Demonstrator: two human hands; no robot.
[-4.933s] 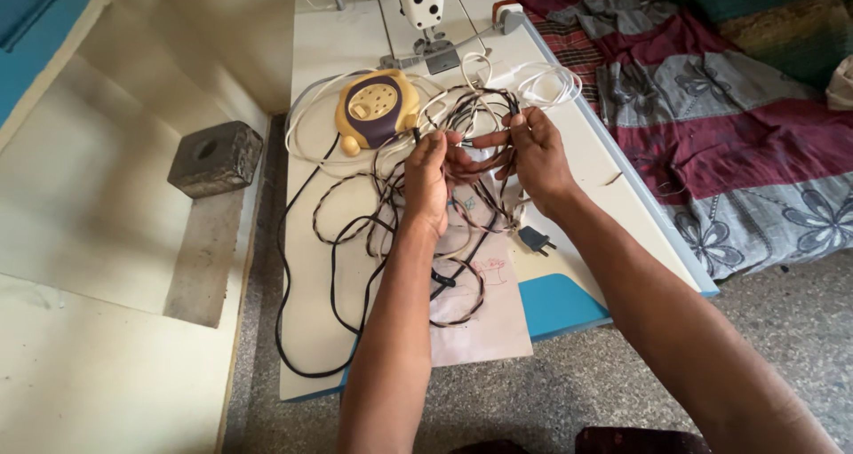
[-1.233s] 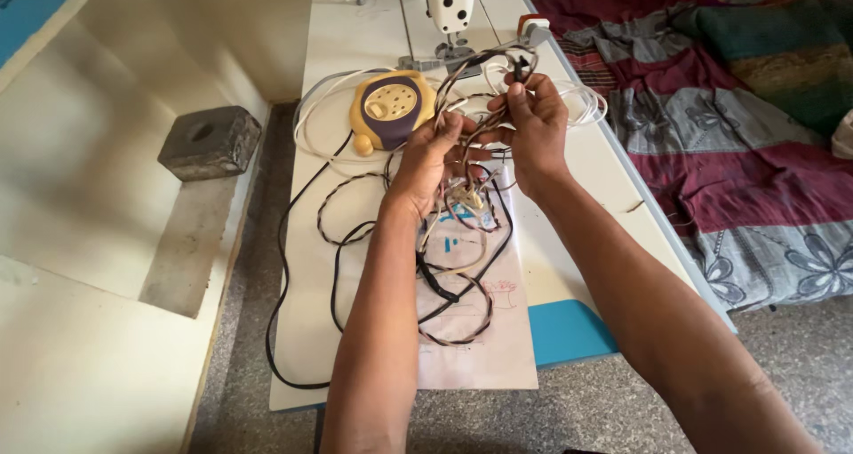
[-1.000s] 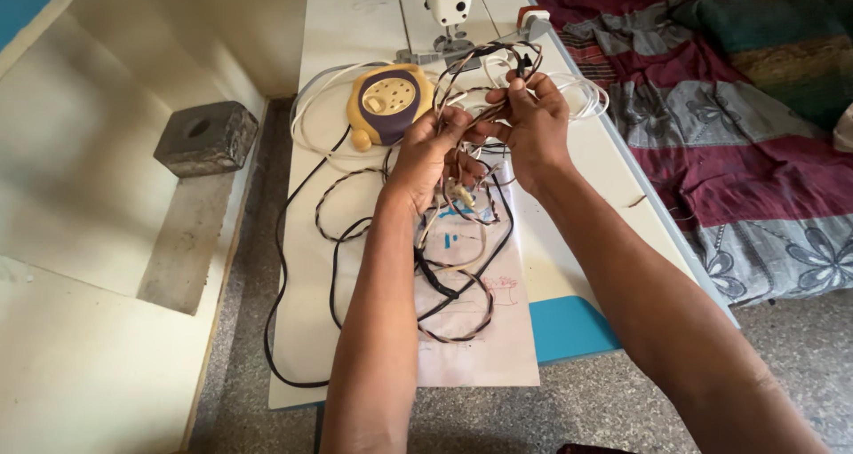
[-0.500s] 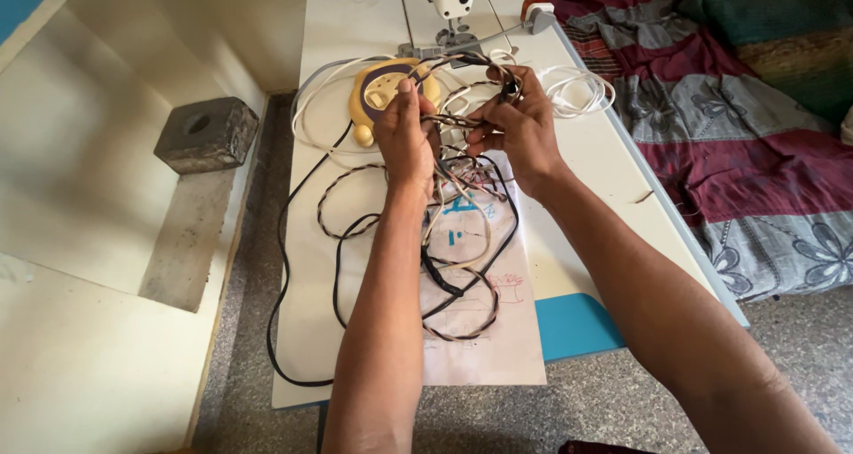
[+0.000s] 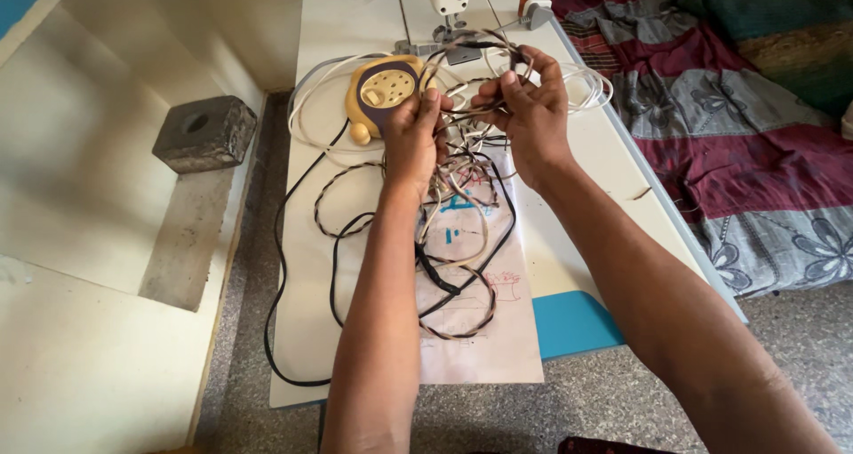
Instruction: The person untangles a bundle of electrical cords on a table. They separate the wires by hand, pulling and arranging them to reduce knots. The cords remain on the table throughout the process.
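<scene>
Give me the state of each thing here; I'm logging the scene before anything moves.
Left hand: closed on the tangled cords.
Right hand: pinching a dark cord.
Tangled cords: knotted, partly lifted, loops trailing off the table.
Yellow round device: lying flat.
Paper sheet: flat under the cords.

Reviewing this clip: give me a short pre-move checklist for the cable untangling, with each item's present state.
1. Left hand grips the tangled cables: ok.
2. Right hand pinches a strand of the same bundle: ok.
3. Bundle free of knots: not ok, loops cross below the hands.
4. Yellow and purple round device lies flat on the white table: ok.
5. Black cable kept on the table: not ok, it hangs over the left edge.
6. Which cables are plugged in: cannot tell.
</scene>
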